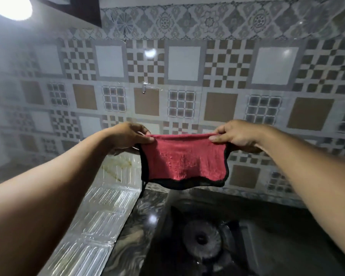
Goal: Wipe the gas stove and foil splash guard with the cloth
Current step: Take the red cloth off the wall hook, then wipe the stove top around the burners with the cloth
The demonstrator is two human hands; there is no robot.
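Both hands are up in front of the tiled wall (187, 62), stretching the cloth (184, 159) out between them. The left hand (130, 136) pinches one top corner between thumb and fingers, and the right hand (236, 135) pinches the other, so the red cloth with its dark hem hangs flat in the air, touching nothing. It sits well above the stove (205, 240), whose burner shows dim and blurred at the bottom, and just right of the foil guard (100, 212) standing along the left side on the dark marbled bench (141, 222).

The grips are only at the corners, so I'd say one slip would drop the cloth onto the burner and grate; whether the stove is hot I cannot tell. The foil looks thin and embossed, with a yellowish stain near its top, and hard scrubbing there could crease or tear it, or push the guard over. A loose thread dangles from the cloth's lower left corner and might catch on the grate.

I can read no brand, label or writing anywhere.
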